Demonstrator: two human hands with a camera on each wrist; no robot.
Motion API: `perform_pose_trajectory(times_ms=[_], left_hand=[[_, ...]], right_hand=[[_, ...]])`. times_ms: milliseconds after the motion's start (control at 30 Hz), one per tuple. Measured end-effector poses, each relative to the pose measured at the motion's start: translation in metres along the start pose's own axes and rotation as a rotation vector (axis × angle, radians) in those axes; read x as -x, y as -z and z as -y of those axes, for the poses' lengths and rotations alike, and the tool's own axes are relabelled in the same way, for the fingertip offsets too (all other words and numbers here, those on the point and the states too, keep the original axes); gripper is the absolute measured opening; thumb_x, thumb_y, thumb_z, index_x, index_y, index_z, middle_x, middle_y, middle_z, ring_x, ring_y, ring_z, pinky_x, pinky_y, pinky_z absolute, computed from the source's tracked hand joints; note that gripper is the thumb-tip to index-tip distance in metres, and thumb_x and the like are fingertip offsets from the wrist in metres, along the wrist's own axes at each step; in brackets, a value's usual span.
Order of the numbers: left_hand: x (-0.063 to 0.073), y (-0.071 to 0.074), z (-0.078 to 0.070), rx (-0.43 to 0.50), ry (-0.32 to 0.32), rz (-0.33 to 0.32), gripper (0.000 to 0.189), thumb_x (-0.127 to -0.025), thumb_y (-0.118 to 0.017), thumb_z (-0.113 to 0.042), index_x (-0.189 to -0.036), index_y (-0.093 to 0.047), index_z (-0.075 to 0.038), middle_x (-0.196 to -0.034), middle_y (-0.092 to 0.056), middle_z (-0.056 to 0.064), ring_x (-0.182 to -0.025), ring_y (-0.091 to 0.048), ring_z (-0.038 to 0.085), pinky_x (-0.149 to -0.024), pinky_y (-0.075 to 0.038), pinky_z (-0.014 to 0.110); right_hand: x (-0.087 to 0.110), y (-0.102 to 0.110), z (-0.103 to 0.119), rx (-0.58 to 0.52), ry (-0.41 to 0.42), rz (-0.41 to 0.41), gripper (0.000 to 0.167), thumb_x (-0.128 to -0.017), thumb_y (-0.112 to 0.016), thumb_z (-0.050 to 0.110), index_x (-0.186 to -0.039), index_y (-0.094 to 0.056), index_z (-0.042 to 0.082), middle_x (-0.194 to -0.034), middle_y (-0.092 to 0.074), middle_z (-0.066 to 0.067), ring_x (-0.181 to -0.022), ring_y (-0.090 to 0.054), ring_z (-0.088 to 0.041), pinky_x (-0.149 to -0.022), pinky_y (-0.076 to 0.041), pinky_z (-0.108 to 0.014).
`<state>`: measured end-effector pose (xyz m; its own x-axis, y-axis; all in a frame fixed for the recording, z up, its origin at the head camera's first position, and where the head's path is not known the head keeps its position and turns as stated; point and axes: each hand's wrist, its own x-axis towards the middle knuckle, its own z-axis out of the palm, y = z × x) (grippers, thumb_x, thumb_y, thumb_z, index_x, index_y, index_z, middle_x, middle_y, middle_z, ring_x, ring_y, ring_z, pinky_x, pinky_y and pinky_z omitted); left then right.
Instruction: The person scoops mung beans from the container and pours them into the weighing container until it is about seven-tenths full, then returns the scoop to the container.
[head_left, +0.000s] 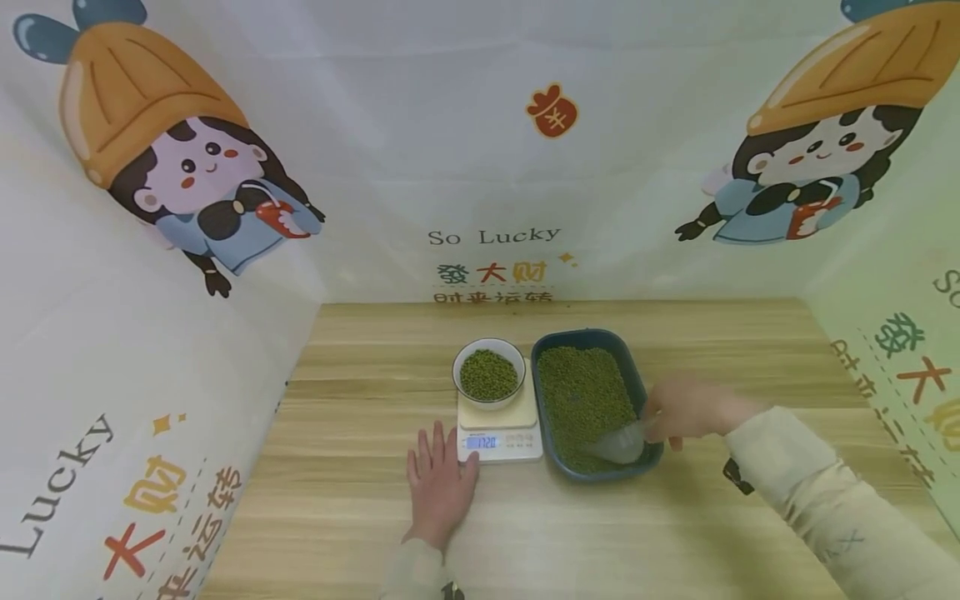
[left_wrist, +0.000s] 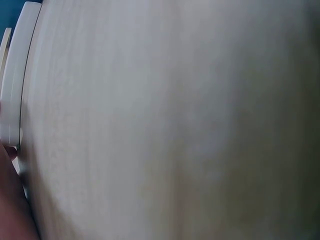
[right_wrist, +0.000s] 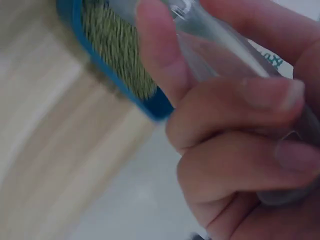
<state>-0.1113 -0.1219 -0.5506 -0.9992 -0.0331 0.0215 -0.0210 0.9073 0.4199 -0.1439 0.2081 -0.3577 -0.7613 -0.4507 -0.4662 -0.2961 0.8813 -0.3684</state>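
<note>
My right hand (head_left: 693, 408) grips the handle of a clear plastic scoop (head_left: 624, 444). Its bowl lies at the near right of a dark blue tub (head_left: 636, 385), over the green beans (head_left: 585, 387) inside. In the right wrist view, curled fingers wrap the scoop handle (right_wrist: 220, 47). My left hand (head_left: 441, 487) rests on the table with fingers spread, its thumb by the near left corner of a white kitchen scale (head_left: 517, 451). On that scale sits a white dark-rimmed bowl (head_left: 491, 405) holding green beans (head_left: 488, 375). The scale's display is lit.
The wood-patterned table (head_left: 367, 367) extends on both sides of the scale and tub. Printed cloth walls (head_left: 375, 150) enclose it at the back and sides. The tub stands close beside the scale's right edge.
</note>
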Motion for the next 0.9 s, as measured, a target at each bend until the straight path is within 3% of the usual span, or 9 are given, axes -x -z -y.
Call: perform_pose_trajectory(times_ms=[233, 433, 600, 700, 767, 900], left_hand=[[0.000, 0.004, 0.001, 0.009, -0.007, -0.006, 0.059, -0.093, -0.030, -0.048, -0.139, -0.031, -0.010, -0.148, -0.013, 0.012, -0.133, -0.001, 0.036, -0.103, 0.001, 0.055], [0.000, 0.003, 0.005, 0.005, 0.003, -0.005, 0.059, -0.093, -0.030, -0.048, -0.139, -0.031, -0.011, -0.148, -0.012, 0.011, -0.133, -0.001, 0.035, -0.103, 0.002, 0.055], [0.000, -0.001, 0.005, 0.002, 0.010, 0.010, 0.060, -0.092, -0.028, -0.050, -0.140, -0.029, -0.012, -0.148, -0.010, 0.009, -0.134, 0.002, 0.034, -0.104, 0.003, 0.053], [-0.001, -0.003, 0.004, -0.005, 0.010, 0.009, 0.060, -0.093, -0.028, -0.050, -0.140, -0.029, -0.012, -0.149, -0.010, 0.009, -0.134, 0.002, 0.033, -0.104, 0.004, 0.053], [-0.001, -0.003, 0.004, -0.005, 0.005, 0.004, 0.060, -0.093, -0.028, -0.049, -0.140, -0.029, -0.012, -0.148, -0.010, 0.010, -0.134, 0.002, 0.034, -0.103, 0.004, 0.054], [-0.002, -0.003, 0.002, -0.002, 0.001, -0.001, 0.060, -0.093, -0.028, -0.049, -0.139, -0.030, -0.011, -0.148, -0.011, 0.011, -0.133, 0.000, 0.035, -0.103, 0.003, 0.055]], right_hand=[[-0.022, -0.031, 0.004, -0.087, 0.041, -0.099, 0.030, -0.086, -0.055, 0.021, -0.108, -0.062, 0.002, -0.055, -0.058, 0.005, -0.055, -0.055, -0.009, -0.066, -0.048, -0.034], [-0.040, -0.054, 0.006, -0.160, -0.050, -0.240, 0.040, -0.086, -0.055, 0.022, -0.116, -0.055, -0.004, -0.061, -0.061, 0.003, -0.053, -0.057, -0.010, -0.055, -0.047, -0.028], [-0.050, -0.068, 0.005, -0.182, -0.081, -0.333, 0.043, -0.087, -0.054, 0.023, -0.119, -0.051, -0.007, -0.060, -0.059, 0.004, -0.051, -0.053, -0.007, -0.066, -0.050, -0.035], [-0.058, -0.075, 0.003, -0.219, -0.114, -0.371, 0.045, -0.089, -0.052, 0.025, -0.122, -0.050, -0.005, -0.059, -0.058, 0.000, -0.048, -0.052, -0.013, -0.063, -0.049, -0.038], [-0.063, -0.081, 0.002, -0.237, -0.139, -0.417, 0.046, -0.089, -0.052, 0.026, -0.123, -0.049, -0.004, -0.071, -0.064, -0.009, -0.059, -0.059, -0.021, -0.065, -0.049, -0.041], [-0.073, -0.093, 0.002, -0.311, -0.196, -0.486, 0.047, -0.089, -0.051, 0.027, -0.125, -0.048, -0.003, -0.076, -0.065, -0.014, -0.059, -0.062, -0.025, -0.065, -0.049, -0.042]])
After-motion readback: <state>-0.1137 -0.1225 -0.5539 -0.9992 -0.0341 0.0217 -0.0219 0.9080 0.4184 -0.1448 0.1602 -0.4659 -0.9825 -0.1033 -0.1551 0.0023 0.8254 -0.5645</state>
